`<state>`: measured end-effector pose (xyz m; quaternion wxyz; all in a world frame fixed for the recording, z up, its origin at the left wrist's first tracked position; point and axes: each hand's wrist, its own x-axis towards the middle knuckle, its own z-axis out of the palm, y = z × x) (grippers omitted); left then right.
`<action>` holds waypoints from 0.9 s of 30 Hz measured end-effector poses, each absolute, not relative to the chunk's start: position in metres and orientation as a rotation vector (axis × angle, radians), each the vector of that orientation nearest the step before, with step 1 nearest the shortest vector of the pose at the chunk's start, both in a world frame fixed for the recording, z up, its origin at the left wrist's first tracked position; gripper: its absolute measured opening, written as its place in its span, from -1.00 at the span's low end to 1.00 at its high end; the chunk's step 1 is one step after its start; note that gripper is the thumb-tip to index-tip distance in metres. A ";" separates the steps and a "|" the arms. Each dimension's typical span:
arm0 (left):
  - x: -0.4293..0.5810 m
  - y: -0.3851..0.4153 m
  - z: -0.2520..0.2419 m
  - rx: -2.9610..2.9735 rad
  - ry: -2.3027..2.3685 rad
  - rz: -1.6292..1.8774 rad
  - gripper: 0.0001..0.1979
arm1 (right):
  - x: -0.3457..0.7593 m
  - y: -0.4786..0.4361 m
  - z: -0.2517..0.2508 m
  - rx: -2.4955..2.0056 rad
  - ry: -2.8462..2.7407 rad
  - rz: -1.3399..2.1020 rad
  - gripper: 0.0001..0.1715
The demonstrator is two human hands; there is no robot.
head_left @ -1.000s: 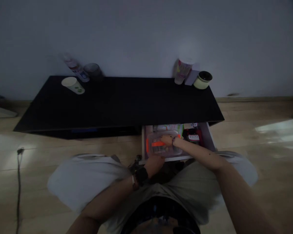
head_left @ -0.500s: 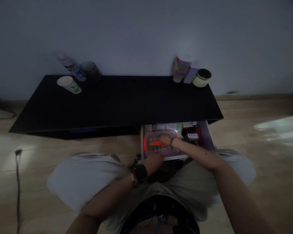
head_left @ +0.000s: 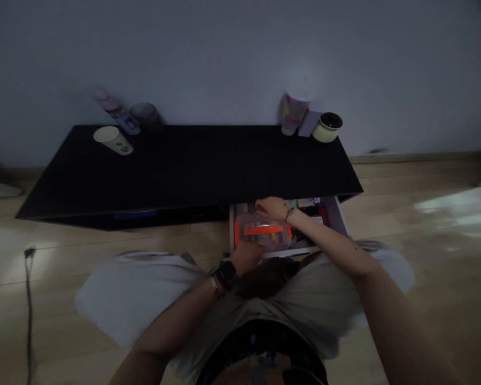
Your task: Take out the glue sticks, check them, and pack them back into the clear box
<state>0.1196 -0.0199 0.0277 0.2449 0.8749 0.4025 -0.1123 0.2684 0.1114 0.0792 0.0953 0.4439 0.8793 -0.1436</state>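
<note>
A clear plastic box with orange clips [head_left: 263, 233] is tilted up in the open white drawer [head_left: 340, 219] of a low black cabinet [head_left: 192, 166]. My right hand [head_left: 273, 208] grips the box's far top edge. Lower down, my left hand [head_left: 246, 255], with a dark watch on its wrist, holds the box's near edge at the drawer front. The drawer also holds red and green packets, partly hidden behind the box and my arm.
On the cabinet top stand a paper cup [head_left: 113, 139], a bottle [head_left: 114, 109] and a dark jar [head_left: 145, 114] at the left, and a tumbler [head_left: 292, 113] and a pale green cup [head_left: 327, 127] at the right. A cable [head_left: 28, 289] lies on the wooden floor.
The box has been lifted from lying flat in the drawer and tipped up on edge. My right hand moved to its far edge; my left hand rose to its near edge.
</note>
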 end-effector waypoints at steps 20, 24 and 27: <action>0.103 0.035 0.014 2.538 1.655 0.143 -0.16 | 0.297 0.097 0.020 1.090 2.864 -0.161 0.33; 0.089 0.043 0.014 2.520 1.688 0.133 -0.20 | 0.297 0.102 0.013 1.090 2.901 -0.072 0.24; 0.078 0.047 0.014 2.501 1.713 0.121 -0.21 | 0.300 0.109 0.012 1.051 2.936 -0.071 0.12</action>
